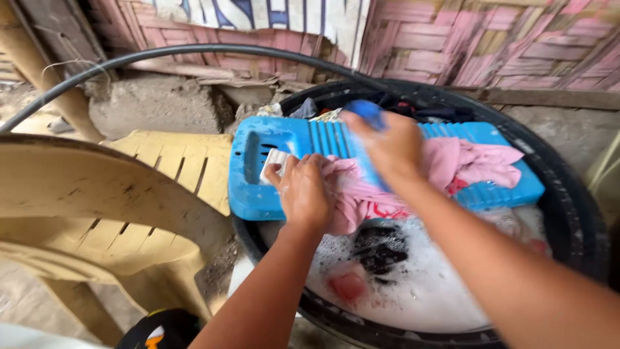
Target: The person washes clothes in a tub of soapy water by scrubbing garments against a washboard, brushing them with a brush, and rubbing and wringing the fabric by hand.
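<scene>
1. Nearest the lens: right forearm crossing from the lower right corner up toward the middle, bare and slightly blurred
2. Right hand (391, 147) closed around a blue brush (369, 123), pressed down on the pink cloth (452, 165); bristles hidden under the hand
3. Left hand (303, 190) curled and gripping a bunched edge of the same pink cloth, holding it against the washboard (271, 152)
4. Pink cloth spread over the ribbed blue washboard, one end draped off the near edge toward the suds, red print visible on the hanging part
5. White bar of soap (274, 163) lying in the washboard's left recess, touching the left hand's fingertips
6. Washboard laid across the rim of a round black basin (575, 213), spanning it from left to right
7. Basin filled with white soapy water (426, 284); a dark garment (381, 249) and a reddish piece (349, 285) half sunk in the foam
8. More dark clothes (413, 106) piled at the basin's far side behind the washboard
9. Beige plastic chair (110, 207) just beside the basin on the left
10. Black hose (161, 55) arching above the chair, woven pink wall (491, 45) behind
</scene>
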